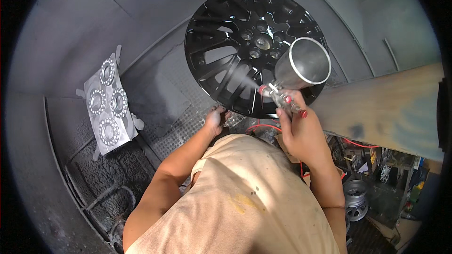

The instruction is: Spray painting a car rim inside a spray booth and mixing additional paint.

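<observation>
My right hand [301, 124] is wrapped round a spray gun [284, 97] with red knobs and a large metal cup [301, 61] on top. A pale mist fans from its nozzle toward the spokes of a glossy black alloy wheel [212, 73]. The wheel lies face up in front of me, and the gun and cup cover part of its right side. Just below the wheel's near left edge is my left hand [215, 119], its fingers curled. What they hold, if anything, is hidden.
Grey booth walls [155, 4] stand behind and to the left. At left, several silver ring-shaped parts [109, 131] lie on a light panel [123, 134]. A board [386, 108] runs along the right, with a red hose [360, 144] and silver wheels [356, 196] below.
</observation>
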Motion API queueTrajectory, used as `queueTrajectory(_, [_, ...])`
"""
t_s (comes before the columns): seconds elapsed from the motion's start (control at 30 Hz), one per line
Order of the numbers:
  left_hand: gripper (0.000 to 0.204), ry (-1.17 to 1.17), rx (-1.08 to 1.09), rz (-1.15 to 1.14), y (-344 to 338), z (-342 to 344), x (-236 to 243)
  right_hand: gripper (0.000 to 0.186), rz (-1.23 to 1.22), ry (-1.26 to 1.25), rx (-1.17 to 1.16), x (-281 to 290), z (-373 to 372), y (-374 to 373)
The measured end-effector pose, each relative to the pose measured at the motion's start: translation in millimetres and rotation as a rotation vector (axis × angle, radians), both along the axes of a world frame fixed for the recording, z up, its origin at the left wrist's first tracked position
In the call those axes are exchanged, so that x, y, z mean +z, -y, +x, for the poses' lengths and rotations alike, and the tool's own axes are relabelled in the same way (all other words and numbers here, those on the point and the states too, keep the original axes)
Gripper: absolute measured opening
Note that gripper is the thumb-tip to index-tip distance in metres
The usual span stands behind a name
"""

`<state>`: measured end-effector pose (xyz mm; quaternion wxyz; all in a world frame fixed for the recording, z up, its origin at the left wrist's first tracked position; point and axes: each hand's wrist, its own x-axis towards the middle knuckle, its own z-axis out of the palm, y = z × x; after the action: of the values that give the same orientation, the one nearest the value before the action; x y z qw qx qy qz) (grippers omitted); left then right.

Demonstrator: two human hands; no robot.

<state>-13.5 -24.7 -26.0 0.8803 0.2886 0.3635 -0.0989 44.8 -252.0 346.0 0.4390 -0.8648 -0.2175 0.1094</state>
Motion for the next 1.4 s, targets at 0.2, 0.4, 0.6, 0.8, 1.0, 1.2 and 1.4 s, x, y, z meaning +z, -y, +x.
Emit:
queueTrajectory(0.2, [0.013, -0.097, -0.065, 0.071, 15.9, 1.3, 29.6, 0.029, -0.085, 0.072, 0.343, 0.2, -11.7, 0.5])
queueTrajectory(0.4, [0.016, -0.119, -0.177, 0.024, 29.5, 6.1, 47.4, 0.027, -0.090, 0.069, 0.153, -3.7, -9.9, -2.2])
queueTrajectory(0.6, [0.021, -0.162, -0.275, 0.083, 32.0, 7.6, 33.8, 0.034, -0.070, 0.087, -0.120, -12.1, -8.9, 25.6])
queueTrajectory(0.8, [0.041, 0.040, -1.125, 0.844, 18.3, -11.4, 39.5, 0.035, 0.159, -0.084, -0.523, -32.1, -25.8, 79.6])
queueTrajectory(1.0, [0.057, 0.411, -1.491, 0.774, -11.4, -50.5, 33.5, 0.044, -0.168, 0.160, -0.508, -93.8, -61.4, 141.5])
queueTrajectory(1.2, [0.061, -0.242, -1.192, 0.772, -67.5, -153.2, -32.0, 0.046, -0.034, 0.001, -0.478, -112.6, -76.8, 158.7])
queueTrajectory(1.4, [0.059, -0.412, -1.129, 0.445, -10.5, -175.2, 11.0, 0.036, -0.045, 0.057, -0.457, -124.3, -84.1, 175.0])
